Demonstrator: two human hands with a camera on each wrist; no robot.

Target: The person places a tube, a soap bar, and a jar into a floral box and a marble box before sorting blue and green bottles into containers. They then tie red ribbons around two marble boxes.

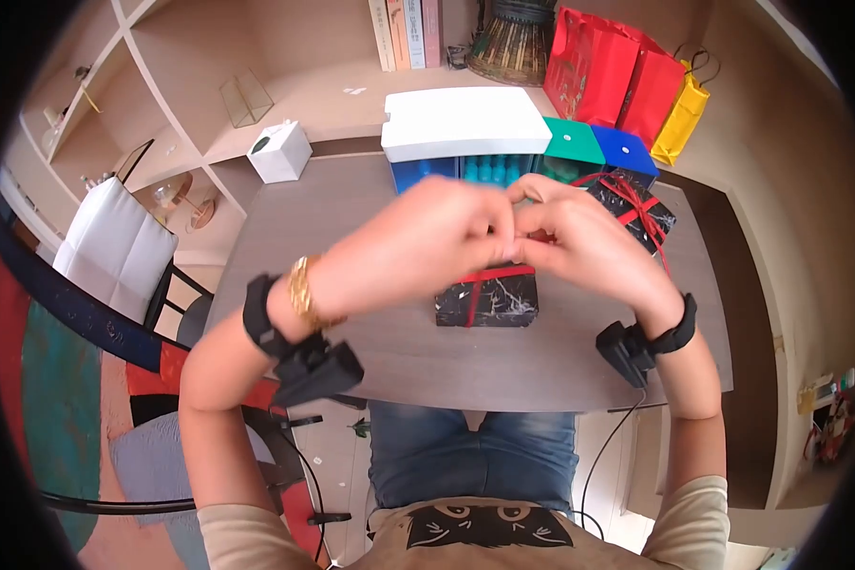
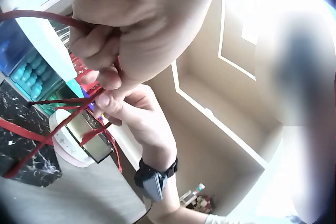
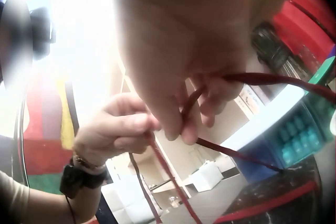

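Note:
Above the desk, my left hand (image 1: pixel 446 226) and right hand (image 1: pixel 589 245) meet fingertip to fingertip. Both pinch a thin red ribbon (image 2: pixel 58 130), whose strands run down to a black marbled gift box (image 1: pixel 505 306). That box sits on the desk below my hands, banded with red ribbon. In the left wrist view a strand leaves the curled fingers of the left hand toward the upper left. The right wrist view has a strand (image 3: pixel 262 78) passing through the right fingers and off to the right. Where the strands cross is partly hidden by fingers.
A second black marbled box (image 1: pixel 627 201) tied with a red bow stands behind the right hand. At the desk's back are a white lid-like box (image 1: pixel 465 119) over blue and green boxes (image 1: pixel 572 141). Red bags (image 1: pixel 594 71), a yellow bag (image 1: pixel 682 119) and a tissue box (image 1: pixel 280 152) stand farther back.

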